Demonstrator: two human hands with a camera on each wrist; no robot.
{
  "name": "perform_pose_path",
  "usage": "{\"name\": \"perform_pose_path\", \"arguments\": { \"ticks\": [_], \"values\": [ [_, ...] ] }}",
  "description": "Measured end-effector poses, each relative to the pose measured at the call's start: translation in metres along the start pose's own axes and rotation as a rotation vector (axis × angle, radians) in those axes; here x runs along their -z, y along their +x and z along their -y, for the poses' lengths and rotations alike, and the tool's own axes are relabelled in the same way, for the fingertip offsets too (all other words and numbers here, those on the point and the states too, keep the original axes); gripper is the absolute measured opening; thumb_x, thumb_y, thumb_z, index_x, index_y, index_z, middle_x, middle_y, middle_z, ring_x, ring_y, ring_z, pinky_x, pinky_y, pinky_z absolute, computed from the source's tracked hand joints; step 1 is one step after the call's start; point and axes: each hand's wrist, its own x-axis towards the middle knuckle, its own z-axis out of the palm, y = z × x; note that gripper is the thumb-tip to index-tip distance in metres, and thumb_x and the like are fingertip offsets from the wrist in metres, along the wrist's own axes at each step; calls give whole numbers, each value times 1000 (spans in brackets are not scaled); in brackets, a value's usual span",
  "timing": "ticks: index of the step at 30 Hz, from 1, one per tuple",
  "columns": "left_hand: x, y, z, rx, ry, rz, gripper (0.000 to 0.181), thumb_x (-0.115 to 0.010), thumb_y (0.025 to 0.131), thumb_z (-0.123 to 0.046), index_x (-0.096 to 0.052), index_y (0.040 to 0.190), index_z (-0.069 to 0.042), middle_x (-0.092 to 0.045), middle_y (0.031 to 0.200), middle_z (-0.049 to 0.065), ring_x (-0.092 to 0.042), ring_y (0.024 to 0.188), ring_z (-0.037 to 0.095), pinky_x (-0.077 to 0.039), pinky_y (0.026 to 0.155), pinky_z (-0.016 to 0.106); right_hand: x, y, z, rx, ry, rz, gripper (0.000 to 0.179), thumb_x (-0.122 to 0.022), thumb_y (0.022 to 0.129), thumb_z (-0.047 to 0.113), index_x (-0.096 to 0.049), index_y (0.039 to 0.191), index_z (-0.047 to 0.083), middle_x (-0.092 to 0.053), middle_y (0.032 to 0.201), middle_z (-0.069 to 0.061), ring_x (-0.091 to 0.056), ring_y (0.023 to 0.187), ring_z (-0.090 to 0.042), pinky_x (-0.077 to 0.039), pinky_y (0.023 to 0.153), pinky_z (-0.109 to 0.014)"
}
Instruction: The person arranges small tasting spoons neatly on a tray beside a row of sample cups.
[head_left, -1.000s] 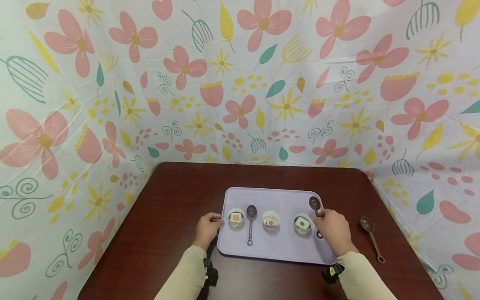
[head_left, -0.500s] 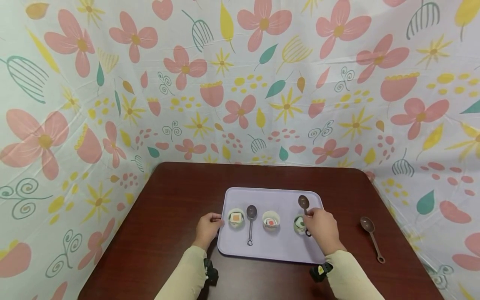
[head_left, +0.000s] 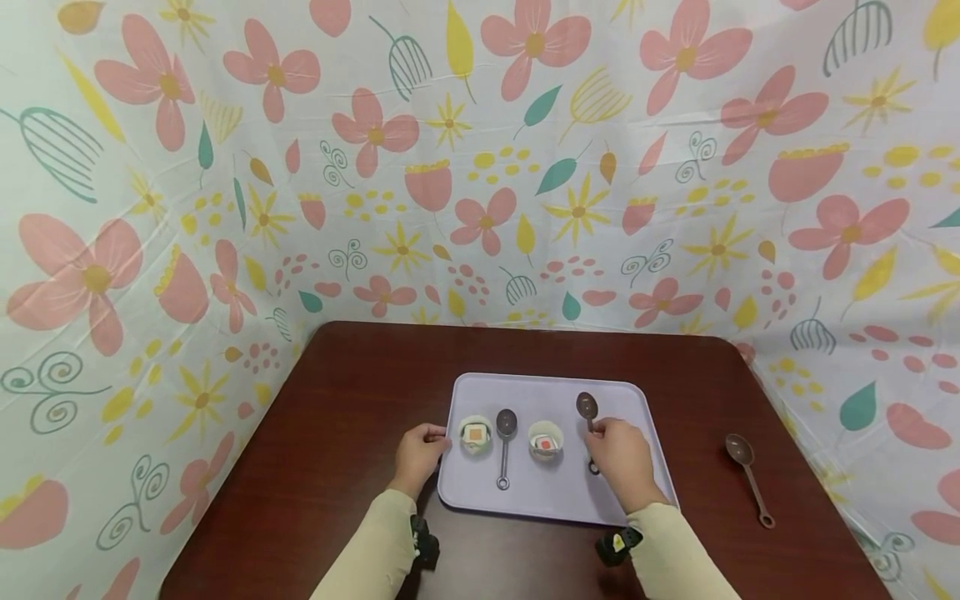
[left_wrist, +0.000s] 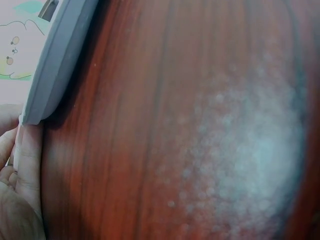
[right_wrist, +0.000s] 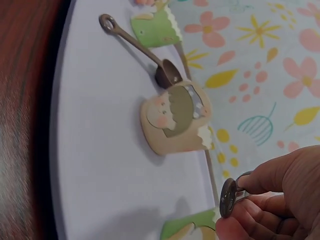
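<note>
My left hand [head_left: 417,458] grips the left rim of the lavender tray [head_left: 540,502]; fingertips also show on that rim in the left wrist view. My right hand [head_left: 625,462] pinches a brown spoon [head_left: 587,406] by its handle, bowl pointing away, over the tray's right half. Left of it stands a small peach cup [right_wrist: 172,122] with a face on it. A green cup [head_left: 476,448] stands at the tray's left, with another brown spoon [head_left: 506,423] lying beside it. A second green cup [right_wrist: 176,230] is partly visible in the right wrist view; the hand hides it from the head view.
A third brown spoon [head_left: 740,450] lies on the dark wooden table [head_left: 360,400], right of the tray. Behind the table hangs a flower-printed cloth [head_left: 480,167].
My right hand has moved left with its spoon, from the tray's right edge past the right cup, which it now covers. The left hand keeps its hold on the tray.
</note>
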Motion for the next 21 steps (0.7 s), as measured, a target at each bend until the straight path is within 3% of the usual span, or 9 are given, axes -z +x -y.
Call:
{"name": "perform_pose_path", "arguments": {
  "ticks": [8,21],
  "values": [
    [1,-2,-4,-13,12,-5,16,-72,78,-16,-69,92,-11,-63,80,0,-58,69,14,-50,51,30,-13,-6,6,-13,-26,47,23,-65,79,18,-69,92,0,-68,78,-9,-62,67,-25,-48,55,-41],
    [2,-3,-5,-24,31,-10,15,-72,78,-16,-69,91,-11,-63,79,0,-58,68,14,-50,52,30,-29,-17,10,1,-88,53,23,-67,77,17,-68,92,0,-66,75,-8,-62,70,-26,-49,61,-43]
  ]
}}
